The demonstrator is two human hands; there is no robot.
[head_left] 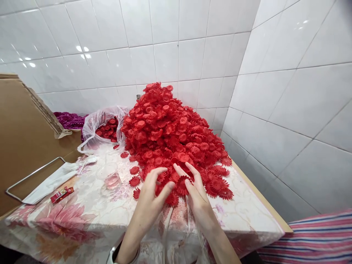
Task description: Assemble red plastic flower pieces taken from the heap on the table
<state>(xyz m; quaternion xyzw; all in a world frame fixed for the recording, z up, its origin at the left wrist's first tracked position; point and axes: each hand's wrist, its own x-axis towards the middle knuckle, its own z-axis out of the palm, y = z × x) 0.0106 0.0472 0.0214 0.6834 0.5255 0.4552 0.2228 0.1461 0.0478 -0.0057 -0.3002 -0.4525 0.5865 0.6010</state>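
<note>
A tall heap of red, fringed flower-like discs [162, 128] rises on the table in front of me. At its near edge my left hand [152, 189] is open, thumb apart from the curved fingers, with red discs between them. Beside it, my right hand [196, 189] has its fingers spread over the discs. One darker red disc [182, 185] lies against or just beside the right thumb; I cannot tell whether it is touched. Pale strips [167, 225] hang down below the hands at the table's front. Some fingertips are partly hidden by the heap.
Left of the heap stands a clear plastic bag [90, 128] holding darker red discs, with purple pieces [70, 120] behind it. A clear cup [112, 180], a red wrapper [62, 194] and a cardboard box [30, 135] are further left. White tiled walls [189, 58] close off the back and right.
</note>
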